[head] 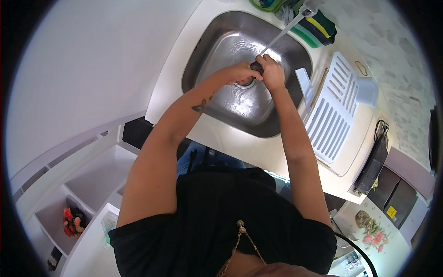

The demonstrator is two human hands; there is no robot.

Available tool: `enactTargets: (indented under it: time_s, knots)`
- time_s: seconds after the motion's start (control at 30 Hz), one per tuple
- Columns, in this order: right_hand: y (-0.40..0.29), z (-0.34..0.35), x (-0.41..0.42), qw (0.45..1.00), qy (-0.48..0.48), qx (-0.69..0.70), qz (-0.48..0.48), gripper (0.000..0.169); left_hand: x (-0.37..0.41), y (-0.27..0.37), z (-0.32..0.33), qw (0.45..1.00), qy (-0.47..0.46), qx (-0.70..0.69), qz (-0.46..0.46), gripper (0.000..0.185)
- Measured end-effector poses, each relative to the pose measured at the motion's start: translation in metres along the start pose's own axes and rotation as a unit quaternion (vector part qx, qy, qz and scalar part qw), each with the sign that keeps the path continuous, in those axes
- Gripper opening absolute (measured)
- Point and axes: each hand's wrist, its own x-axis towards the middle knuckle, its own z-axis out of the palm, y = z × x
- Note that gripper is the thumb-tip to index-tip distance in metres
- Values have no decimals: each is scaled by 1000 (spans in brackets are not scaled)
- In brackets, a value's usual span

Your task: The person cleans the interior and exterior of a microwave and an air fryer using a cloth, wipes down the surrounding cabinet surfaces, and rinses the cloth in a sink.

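Observation:
Water [282,34] runs in a stream from the faucet [309,8] down to my hands over the stainless steel sink [221,104]. A small dark object [256,67], too covered to identify, is held between both hands. My left hand [245,73] grips it from the left, above the drain [246,84]. On its other side, my right hand [272,71] closes around it, with the fingers near the falling water. My fingers hide much of the object.
Right of the sink lies a light blue slotted dish rack [334,110] with a cup-like holder [367,91]. Sponges [316,29] and a green container [268,4] stand behind the sink. A black device [372,166] with a cable sits at the counter's right end. A white wall rises on the left.

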Motion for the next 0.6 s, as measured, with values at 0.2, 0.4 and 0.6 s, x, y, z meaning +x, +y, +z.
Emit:
enactTargets:
  time_s: [0.2, 0.4, 0.6]
  knots:
    - [-3, -16, -17, 956, -200, -11, 214, 49, 3, 28, -48, 957, 67, 282, -12, 71]
    - [-8, -52, -33, 944, -187, 86, 258, 62, 48, 141, -48, 980, 91, 144, 102, 72]
    - [-10, -44, -48, 919, -176, 224, 272, 68, 81, 117, -66, 923, 139, 298, 201, 65]
